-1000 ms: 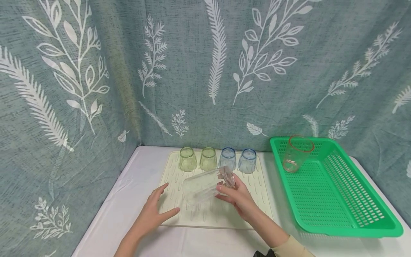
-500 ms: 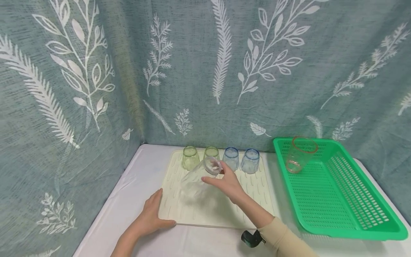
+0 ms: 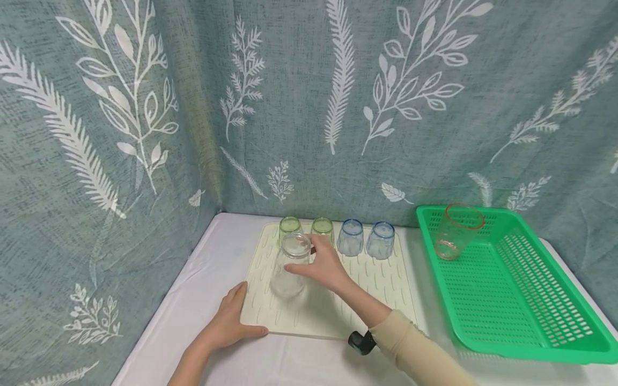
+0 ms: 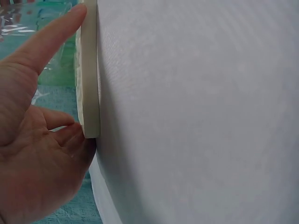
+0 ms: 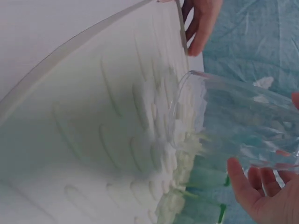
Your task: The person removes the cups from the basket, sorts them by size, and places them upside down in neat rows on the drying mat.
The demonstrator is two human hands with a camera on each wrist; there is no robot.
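Observation:
In the head view my right hand (image 3: 322, 264) grips a clear glass (image 3: 291, 276) near its base from the right side. The glass is upside down, slightly tilted, over the left part of a cream drying mat (image 3: 359, 300). In the right wrist view, the rim of that glass (image 5: 180, 112) is close to the ridged mat surface; whether it touches cannot be told. My left hand (image 3: 227, 319) rests at the mat's front left corner. The left wrist view shows its straight thumb (image 4: 58, 35) against the mat edge (image 4: 91, 93).
Upside-down green glasses (image 3: 322, 228) and blue glasses (image 3: 351, 238) line the mat's back edge. A green basket (image 3: 502, 289) stands right, holding a red-rimmed glass (image 3: 456, 233). A small black object (image 3: 361, 342) is by the right sleeve. Patterned curtain (image 3: 299, 107) hangs behind.
My right hand has moved left and turned the clear glass from lying sideways to nearly upright, base up. My left hand has come down onto the mat's corner.

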